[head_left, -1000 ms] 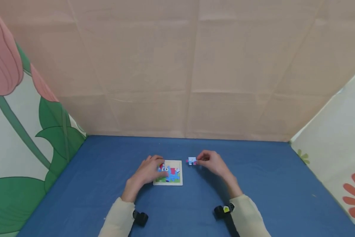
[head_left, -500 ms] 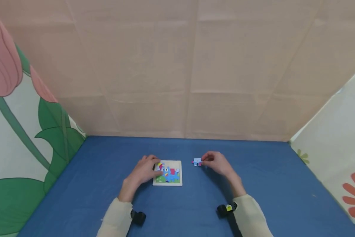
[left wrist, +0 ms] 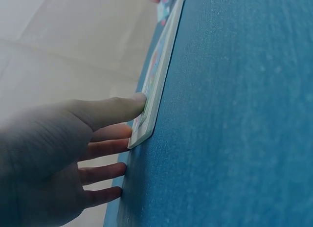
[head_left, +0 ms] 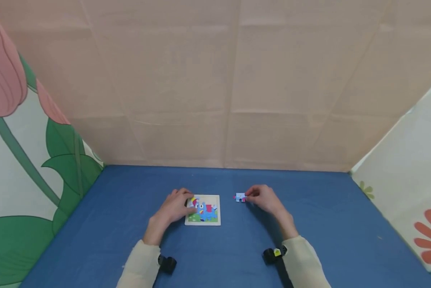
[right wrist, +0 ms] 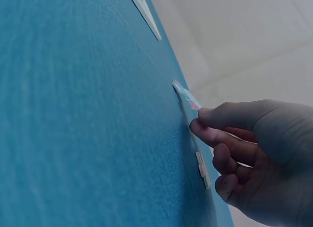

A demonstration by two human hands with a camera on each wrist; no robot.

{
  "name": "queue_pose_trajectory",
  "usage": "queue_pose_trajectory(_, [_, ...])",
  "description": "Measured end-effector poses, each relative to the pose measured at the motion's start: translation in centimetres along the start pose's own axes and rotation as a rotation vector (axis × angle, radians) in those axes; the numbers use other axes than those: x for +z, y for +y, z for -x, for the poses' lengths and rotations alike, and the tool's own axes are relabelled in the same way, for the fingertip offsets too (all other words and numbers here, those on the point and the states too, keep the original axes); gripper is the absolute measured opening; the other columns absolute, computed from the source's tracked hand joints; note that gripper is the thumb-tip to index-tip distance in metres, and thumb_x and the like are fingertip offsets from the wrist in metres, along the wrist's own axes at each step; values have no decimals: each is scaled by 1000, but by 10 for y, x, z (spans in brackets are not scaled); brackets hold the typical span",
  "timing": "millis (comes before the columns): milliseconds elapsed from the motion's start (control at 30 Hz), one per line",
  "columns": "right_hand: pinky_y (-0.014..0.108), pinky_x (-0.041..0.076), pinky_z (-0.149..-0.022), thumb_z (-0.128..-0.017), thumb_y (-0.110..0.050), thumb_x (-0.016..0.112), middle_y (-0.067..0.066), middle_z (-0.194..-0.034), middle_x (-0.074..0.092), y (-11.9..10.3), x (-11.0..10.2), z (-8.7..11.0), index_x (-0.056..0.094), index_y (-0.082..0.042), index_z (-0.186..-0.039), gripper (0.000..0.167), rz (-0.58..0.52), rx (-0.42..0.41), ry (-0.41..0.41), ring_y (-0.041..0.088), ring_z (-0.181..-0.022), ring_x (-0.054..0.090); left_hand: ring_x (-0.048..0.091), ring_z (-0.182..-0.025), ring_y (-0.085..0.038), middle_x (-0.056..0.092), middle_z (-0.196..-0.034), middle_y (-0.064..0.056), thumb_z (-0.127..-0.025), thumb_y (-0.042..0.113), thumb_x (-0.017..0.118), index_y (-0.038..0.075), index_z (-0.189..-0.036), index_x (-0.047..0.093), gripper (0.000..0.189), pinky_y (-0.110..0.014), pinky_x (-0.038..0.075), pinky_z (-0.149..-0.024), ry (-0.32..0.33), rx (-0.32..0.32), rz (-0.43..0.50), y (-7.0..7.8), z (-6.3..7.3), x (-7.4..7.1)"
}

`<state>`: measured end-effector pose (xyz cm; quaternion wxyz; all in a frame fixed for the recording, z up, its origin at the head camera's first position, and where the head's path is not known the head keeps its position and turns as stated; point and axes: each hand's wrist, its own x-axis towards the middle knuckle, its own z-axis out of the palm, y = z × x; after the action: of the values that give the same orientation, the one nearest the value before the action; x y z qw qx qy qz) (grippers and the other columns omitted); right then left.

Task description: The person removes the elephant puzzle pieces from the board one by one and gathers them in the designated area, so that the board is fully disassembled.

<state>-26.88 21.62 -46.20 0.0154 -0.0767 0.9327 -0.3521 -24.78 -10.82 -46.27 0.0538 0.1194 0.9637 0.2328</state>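
Observation:
A square jigsaw puzzle board [head_left: 217, 222] with a pale frame lies on the blue table, showing a blue cartoon animal on green ground. My left hand [head_left: 173, 207] is at its left side. The left wrist view shows the thumb [left wrist: 120, 111] resting on the board's face, with the other fingers straight along and past the edge. To the right of the board, my right hand [head_left: 267, 199] pinches a light-blue and pink puzzle piece [head_left: 240, 197] between thumb and forefinger. That piece is tilted, with one end low over the table in the right wrist view.
Another small flat piece [right wrist: 202, 170] lies on the table beneath my right hand, hidden from the head view. A beige cloth wall [head_left: 222, 100] rises behind the blue table [head_left: 215, 260]. Flower-printed panels stand at the left and right.
My right hand has shifted a little to the right with the puzzle piece. The left hand has drawn slightly left, uncovering more of the picture on the board.

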Motion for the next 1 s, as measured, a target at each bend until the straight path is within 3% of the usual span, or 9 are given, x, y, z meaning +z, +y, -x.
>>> queue_pose_trajectory(400, [31, 51, -67, -89, -13, 71, 6, -92, 72, 2, 0, -1, 73, -9, -96, 8, 13, 27, -1, 15, -78, 62, 46, -124, -29, 55, -137, -7, -86, 37, 78, 12, -134, 63, 56, -51, 39, -105, -3, -7, 15, 0, 2, 0])
queue_pose_trajectory(1000, [29, 49, -65, -91, -15, 70, 5, -92, 72, -11, 0, 1, 74, -8, -100, 12, 19, -20, 23, 14, -74, 60, 47, -124, -28, 56, -136, -6, -85, 39, 78, 13, -134, 64, 56, -51, 39, -106, -4, -20, 9, 1, -1, 1])
